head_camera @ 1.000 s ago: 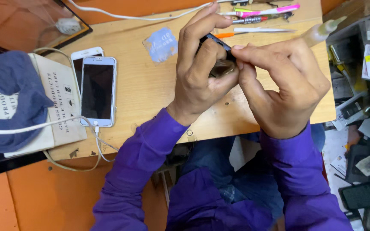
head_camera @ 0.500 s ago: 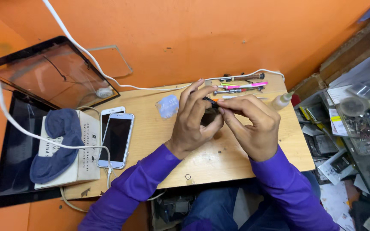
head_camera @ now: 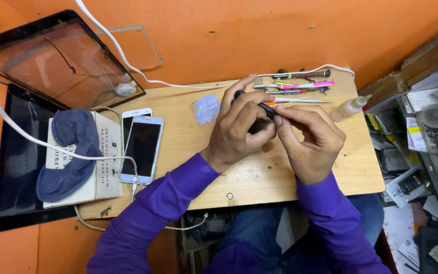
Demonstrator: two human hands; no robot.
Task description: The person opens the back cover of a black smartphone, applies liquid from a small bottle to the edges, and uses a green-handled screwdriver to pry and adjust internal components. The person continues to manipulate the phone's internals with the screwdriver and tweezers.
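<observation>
Over the middle of a small wooden table (head_camera: pixel 259 177), my left hand (head_camera: pixel 239 124) cups a small dark device (head_camera: pixel 258 126), mostly hidden by the fingers. My right hand (head_camera: pixel 313 139) pinches a thin dark-handled tool with an orange band (head_camera: pixel 264 105), its tip at the device. Both hands touch each other above the table. Purple sleeves cover both arms.
Two white phones (head_camera: pixel 140 147) lie at the left beside a box with a blue cloth (head_camera: pixel 69 149). Pens and tweezers (head_camera: pixel 300 87) line the far edge, with a small glue bottle (head_camera: pixel 348 107) and a clear packet (head_camera: pixel 205 109). Dark glass panels (head_camera: pixel 51 61) lean left. Cluttered shelves stand right.
The view has pulled back and up, showing more table and wall. Both hands stay together on the small device, with the tool still in my right fingers.
</observation>
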